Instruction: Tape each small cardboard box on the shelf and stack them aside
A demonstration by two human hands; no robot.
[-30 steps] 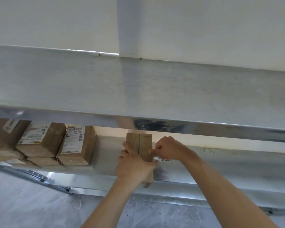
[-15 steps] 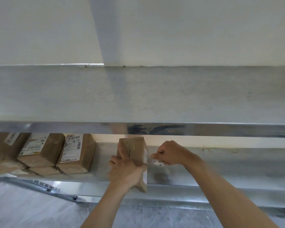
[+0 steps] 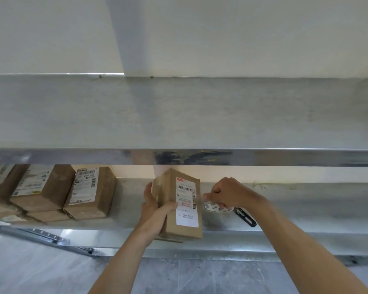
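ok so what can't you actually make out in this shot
All head view:
- Tape roll: mostly hidden by the right hand.
- Print on the label of the held box: too small to read.
- Near side of that box: covered by the left hand.
- Stacked boxes at left: cut off by the frame edge and the upper shelf.

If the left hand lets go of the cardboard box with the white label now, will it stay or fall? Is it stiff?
The cardboard box probably tips or drops: it is tilted, and its lower end seems to overhang the shelf edge while the left hand grips it. Its flat faces and sharp corners suggest it is stiff. One hand carries it, so it is likely light.
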